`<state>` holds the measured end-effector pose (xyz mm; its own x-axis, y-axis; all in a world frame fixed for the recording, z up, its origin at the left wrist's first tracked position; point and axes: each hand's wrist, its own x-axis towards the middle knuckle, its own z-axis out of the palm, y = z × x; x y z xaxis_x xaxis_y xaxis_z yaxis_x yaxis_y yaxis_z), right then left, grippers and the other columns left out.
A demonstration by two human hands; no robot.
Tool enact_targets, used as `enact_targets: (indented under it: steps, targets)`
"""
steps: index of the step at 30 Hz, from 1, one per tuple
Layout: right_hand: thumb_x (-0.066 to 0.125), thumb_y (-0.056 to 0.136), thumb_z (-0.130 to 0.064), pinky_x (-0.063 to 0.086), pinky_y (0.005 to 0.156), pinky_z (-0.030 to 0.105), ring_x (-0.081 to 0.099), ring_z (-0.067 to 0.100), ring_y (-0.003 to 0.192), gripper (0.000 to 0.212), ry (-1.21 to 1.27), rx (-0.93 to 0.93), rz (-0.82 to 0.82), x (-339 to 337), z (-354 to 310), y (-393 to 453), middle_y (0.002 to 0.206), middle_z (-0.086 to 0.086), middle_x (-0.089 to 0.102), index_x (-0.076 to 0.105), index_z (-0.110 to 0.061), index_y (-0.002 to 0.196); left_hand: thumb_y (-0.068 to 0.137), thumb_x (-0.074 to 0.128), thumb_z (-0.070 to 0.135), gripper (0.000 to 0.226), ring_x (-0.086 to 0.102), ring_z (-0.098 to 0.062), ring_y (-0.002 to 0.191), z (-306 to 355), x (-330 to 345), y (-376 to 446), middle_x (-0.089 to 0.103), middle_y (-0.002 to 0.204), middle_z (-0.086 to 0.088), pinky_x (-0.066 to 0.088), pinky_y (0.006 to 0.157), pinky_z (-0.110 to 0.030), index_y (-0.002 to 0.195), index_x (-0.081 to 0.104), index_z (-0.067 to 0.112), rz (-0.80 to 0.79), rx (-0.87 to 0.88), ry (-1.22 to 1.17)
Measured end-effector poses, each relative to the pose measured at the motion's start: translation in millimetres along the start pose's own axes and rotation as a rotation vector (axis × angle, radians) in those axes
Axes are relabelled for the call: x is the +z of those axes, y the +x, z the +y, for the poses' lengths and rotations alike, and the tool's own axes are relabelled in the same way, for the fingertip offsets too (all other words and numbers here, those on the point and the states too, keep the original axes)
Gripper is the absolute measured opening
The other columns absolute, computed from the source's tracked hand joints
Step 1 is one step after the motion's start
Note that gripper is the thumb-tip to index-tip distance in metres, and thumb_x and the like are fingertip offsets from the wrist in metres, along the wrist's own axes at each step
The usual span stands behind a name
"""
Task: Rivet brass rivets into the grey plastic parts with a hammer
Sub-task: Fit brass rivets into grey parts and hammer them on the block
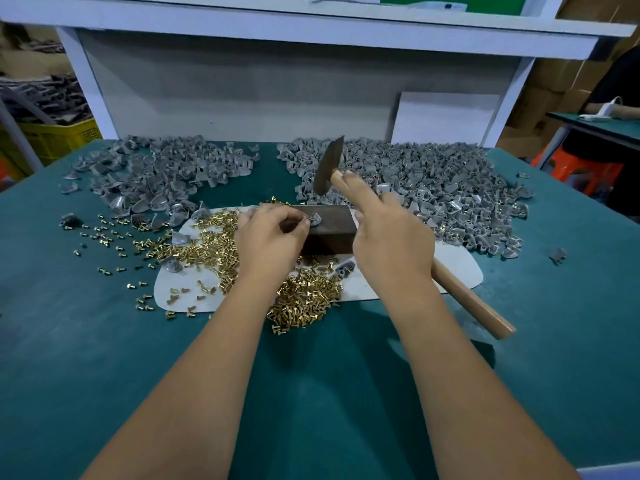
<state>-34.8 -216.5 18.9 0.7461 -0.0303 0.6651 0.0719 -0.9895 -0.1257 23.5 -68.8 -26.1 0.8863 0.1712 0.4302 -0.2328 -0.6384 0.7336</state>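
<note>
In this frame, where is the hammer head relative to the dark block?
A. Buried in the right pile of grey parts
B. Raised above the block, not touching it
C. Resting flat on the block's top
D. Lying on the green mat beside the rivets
B: the right hand grips the wooden handle with the hammer head lifted clear above the dark block, where the left hand holds a grey part.

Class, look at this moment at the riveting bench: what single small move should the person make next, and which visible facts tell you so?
Probably bring the hammer down in a short tap. The right hand grips its wooden handle with the head raised above the dark block, while the left hand pinches a grey plastic part on the block's top, with what looks like a brass rivet in it. The left hand's fingers lie close, so keep the tap light.
</note>
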Motion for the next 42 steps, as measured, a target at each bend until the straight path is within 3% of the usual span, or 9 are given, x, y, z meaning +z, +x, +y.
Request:
enact_targets:
  steps: [5,10,13,16,21,25,28,32,42]
  targets:
    - [0.058,0.087,-0.009,0.028,0.05,0.028,0.053,0.028,0.06,0.064,0.025,-0.003,-0.024,-2.0,-8.6,-5.9,0.081,0.008,0.056,0.04,-0.037,0.142,0.087,0.066,0.041,0.012,0.037,-0.019,0.113,3.3,-0.3,-1.9,0.067,0.111,0.017,0.035,0.099,-0.039,0.093,0.075,0.035,0.024,-0.041,0.041]
    - [0.054,0.088,-0.015,0.03,0.054,0.029,0.06,0.03,0.072,0.065,0.018,-0.008,-0.105,-0.6,-10.5,-5.7,0.096,0.007,0.061,0.034,-0.046,0.142,0.087,0.067,0.042,0.016,0.039,-0.022,0.118,4.2,-1.4,-3.0,0.069,0.111,0.015,0.036,0.101,-0.043,0.096,0.077,0.032,0.049,-0.018,0.051]
    - [0.058,0.087,-0.011,0.031,0.05,0.028,0.054,0.028,0.06,0.065,0.029,0.017,-0.035,-5.6,-11.2,-6.1,0.083,0.008,0.056,0.038,-0.04,0.142,0.087,0.067,0.043,0.017,0.04,-0.02,0.119,4.8,0.2,-3.1,0.07,0.109,0.016,0.03,0.102,-0.037,0.096,0.077,0.031,0.068,-0.004,0.088]
    - [0.055,0.089,-0.012,0.03,0.052,0.029,0.05,0.025,0.063,0.068,0.008,-0.001,-0.106,-2.4,-13.2,-5.5,0.092,0.005,0.058,0.031,-0.047,0.143,0.087,0.069,0.041,0.016,0.04,-0.017,0.12,6.1,0.6,-4.6,0.07,0.103,0.015,0.018,0.095,-0.034,0.096,0.077,0.031,0.112,0.039,0.141]
    - [0.057,0.085,-0.006,0.026,0.05,0.029,0.035,0.021,0.057,0.073,0.016,0.021,-0.037,-5.7,-17.7,-8.3,0.082,0.005,0.054,0.034,-0.042,0.144,0.085,0.072,0.04,0.016,0.042,-0.015,0.121,8.7,1.9,-7.0,0.068,0.097,0.011,0.017,0.099,-0.039,0.096,0.078,0.029,0.16,0.046,0.119]
    - [0.052,0.086,-0.008,0.024,0.051,0.029,0.035,0.021,0.062,0.075,0.012,0.007,-0.152,-2.4,-18.8,-9.4,0.095,0.003,0.057,0.027,-0.049,0.144,0.086,0.069,0.041,0.017,0.042,-0.014,0.122,7.8,0.9,-6.5,0.07,0.1,0.011,0.02,0.102,-0.045,0.096,0.077,0.03,0.144,0.042,0.171]
    - [0.058,0.081,-0.004,0.024,0.05,0.029,0.033,0.021,0.056,0.075,0.016,0.031,-0.047,-5.0,-21.5,-9.7,0.078,0.004,0.048,0.037,-0.041,0.143,0.086,0.07,0.042,0.017,0.041,-0.011,0.122,7.2,2.4,-5.8,0.069,0.103,0.009,0.018,0.105,-0.046,0.097,0.077,0.03,0.139,0.027,0.132]
    - [0.05,0.086,-0.007,0.027,0.053,0.031,0.048,0.026,0.065,0.075,-0.016,0.03,-0.172,-2.7,-19.7,-9.5,0.098,0.004,0.057,0.026,-0.048,0.144,0.087,0.068,0.04,0.015,0.042,-0.013,0.121,8.8,2.2,-6.7,0.071,0.1,0.013,0.019,0.101,-0.045,0.095,0.078,0.032,0.151,0.039,0.18]
    - [0.055,0.084,-0.01,0.024,0.05,0.03,0.033,0.021,0.06,0.074,-0.1,0.029,-0.073,-4.0,-24.9,-11.7,0.092,0.004,0.057,0.029,-0.041,0.146,0.087,0.07,0.038,0.014,0.044,-0.012,0.121,10.8,3.3,-5.9,0.069,0.099,0.009,0.016,0.101,-0.043,0.092,0.078,0.028,0.171,0.033,0.14]
